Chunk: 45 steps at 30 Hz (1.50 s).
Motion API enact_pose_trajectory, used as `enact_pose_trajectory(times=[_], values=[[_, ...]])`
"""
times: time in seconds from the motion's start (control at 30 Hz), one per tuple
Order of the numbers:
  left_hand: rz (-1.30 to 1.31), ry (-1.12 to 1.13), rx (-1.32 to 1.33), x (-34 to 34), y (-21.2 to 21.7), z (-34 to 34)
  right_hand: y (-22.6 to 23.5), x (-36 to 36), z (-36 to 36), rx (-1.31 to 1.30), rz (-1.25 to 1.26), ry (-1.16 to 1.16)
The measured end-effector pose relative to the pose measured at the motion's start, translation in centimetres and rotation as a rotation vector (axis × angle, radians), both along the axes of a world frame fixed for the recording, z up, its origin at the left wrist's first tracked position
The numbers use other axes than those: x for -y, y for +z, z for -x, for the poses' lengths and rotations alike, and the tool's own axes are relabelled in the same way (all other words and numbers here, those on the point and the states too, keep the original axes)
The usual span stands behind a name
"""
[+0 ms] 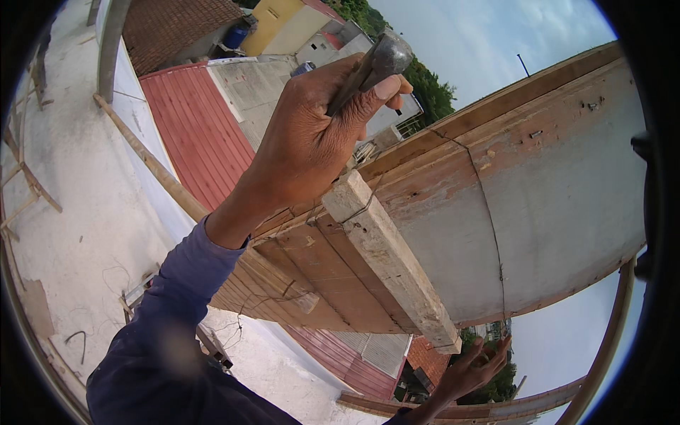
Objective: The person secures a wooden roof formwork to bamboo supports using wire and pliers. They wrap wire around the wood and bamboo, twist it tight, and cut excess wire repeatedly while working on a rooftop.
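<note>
Raised at the upper middle, my left hand (301,134) is closed around a dark metal tool with a rounded head (391,55); its exact kind is partly hidden by my fingers. Just below that hand, a pale squared timber (389,255) lies slantwise across a curved wooden formwork panel (552,177). Thin wire (485,191) runs down the panel's face, and another loop wraps the timber's upper end. My right hand (478,370) is at the panel's lower edge, close to the wire's bottom end. Its fingers are bent and apart, and I see nothing held in them.
Bamboo poles (145,152) and a white concrete surface (92,234) lie at the left, with bits of wire on it. Far below are red metal roofs (195,134) and houses. A curved board (489,411) crosses the bottom right beside a bent pole (609,340).
</note>
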<state>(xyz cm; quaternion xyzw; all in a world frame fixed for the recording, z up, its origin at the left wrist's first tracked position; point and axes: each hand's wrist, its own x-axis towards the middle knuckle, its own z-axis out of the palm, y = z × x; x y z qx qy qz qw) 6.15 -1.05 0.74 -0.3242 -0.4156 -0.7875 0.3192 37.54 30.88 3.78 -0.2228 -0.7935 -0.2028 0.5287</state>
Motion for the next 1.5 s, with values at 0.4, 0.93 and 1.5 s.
enact_pose_trajectory(times=[0.4,0.93,1.5], values=[[0.246,-0.149,-0.14,-8.6,0.2,4.8,3.0,-5.6,-0.8,0.107,0.127,-0.225],[0.278,-0.199,-0.219,-8.6,1.5,5.1,-0.4,-8.5,-0.2,0.072,-0.001,-0.117],[0.591,0.528,-0.213,-7.4,1.2,5.7,2.5,-11.7,-0.4,0.088,-0.187,-0.004]])
